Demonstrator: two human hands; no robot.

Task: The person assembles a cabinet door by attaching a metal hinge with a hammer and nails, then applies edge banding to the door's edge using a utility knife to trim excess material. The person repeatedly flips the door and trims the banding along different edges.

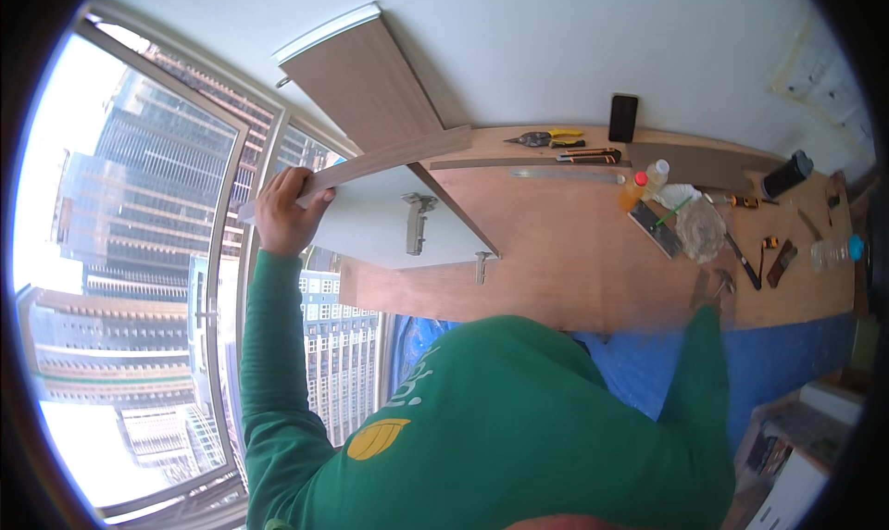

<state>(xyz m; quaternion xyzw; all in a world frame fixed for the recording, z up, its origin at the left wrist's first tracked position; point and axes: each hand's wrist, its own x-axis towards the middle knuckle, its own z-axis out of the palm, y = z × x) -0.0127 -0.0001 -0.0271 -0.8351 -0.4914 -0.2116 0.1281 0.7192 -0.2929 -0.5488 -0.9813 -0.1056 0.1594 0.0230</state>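
My left hand (289, 212) is closed over a long wood-toned strip (389, 160), its fingers on top and thumb along the near side. The strip runs along the upper edge of a white-faced cabinet door panel (356, 220). Two metal hinges are on that panel, a larger hinge (417, 224) and a smaller hinge (482, 266) near its corner. Over the right part of the table, my right hand (708, 291) is smeared by motion. A small metal-looking tool head (724, 282) shows beside it; whether the fingers hold it is unclear.
On the wooden table (556, 243) lie snips (542, 139), utility knives (593, 156), a metal ruler (560, 174), bottles (634, 192), a crumpled plastic bag (701, 229) and screwdrivers. A phone (623, 118) and a wooden panel (361, 81) lean against the wall. Windows (139, 252) border the left.
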